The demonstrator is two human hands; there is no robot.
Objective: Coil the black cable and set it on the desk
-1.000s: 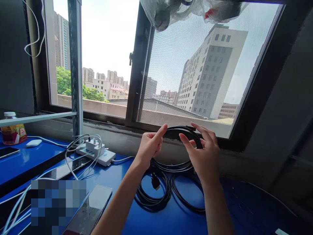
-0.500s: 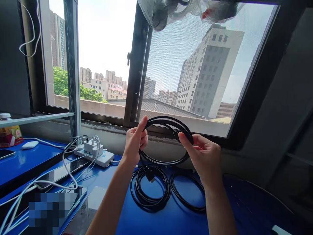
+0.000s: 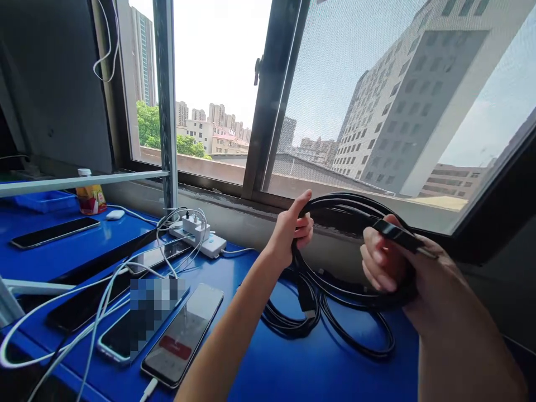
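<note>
A coiled black HDMI cable (image 3: 352, 301) is held up between my two hands above the blue table. My left hand (image 3: 293, 229) is closed around the left side of the coil, its thumb pointing up. On the right side, my right hand (image 3: 422, 279) grips the coil too, and one cable plug (image 3: 397, 235) lies across its thumb and fingers. The other plug (image 3: 307, 298) hangs down below my left hand. Beneath, a second black cable coil (image 3: 287, 329) rests on the table, partly hidden by the hanging plug. Beside it lies a thinner black cable coil (image 3: 362, 347).
Left of my arm lie a phone (image 3: 184, 340) and other phones among tangled white cables (image 3: 111, 285). Behind them is a white power strip (image 3: 209, 245) with plugs. A metal shelf post (image 3: 167, 111) stands before the window (image 3: 259, 139). A bottle (image 3: 90, 195) sits far left.
The view has swung left and the coil appears nearer on the right. My right hand has turned, bringing the cable plug across its thumb. Both hands still grip the coil.
</note>
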